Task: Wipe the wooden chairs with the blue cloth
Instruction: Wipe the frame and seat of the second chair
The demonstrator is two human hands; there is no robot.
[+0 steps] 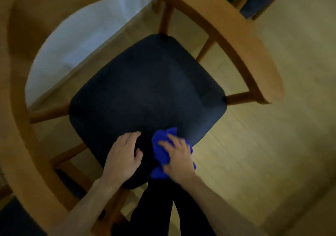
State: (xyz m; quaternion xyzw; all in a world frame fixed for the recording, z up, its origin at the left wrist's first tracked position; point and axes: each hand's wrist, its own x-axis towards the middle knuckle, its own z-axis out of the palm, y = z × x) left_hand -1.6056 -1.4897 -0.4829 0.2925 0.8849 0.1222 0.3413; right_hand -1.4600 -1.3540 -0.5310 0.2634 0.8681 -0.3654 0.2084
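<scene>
A wooden chair fills the view, its curved armrest rail (227, 26) sweeping round a dark navy seat cushion (145, 90). My left hand (123, 157) rests flat on the near corner of the cushion, fingers relaxed. Just to its right my right hand (178, 159) presses a bunched blue cloth (161, 150) against the cushion's front edge, fingers spread over it. The cloth sticks out above and below that hand.
A second wooden chair with a blue seat (254, 1) stands at the top right. Light wooden floor (272, 144) lies to the right. My dark trouser legs (163, 208) stand close to the seat's near corner. A pale wall (81, 35) shows behind the chair.
</scene>
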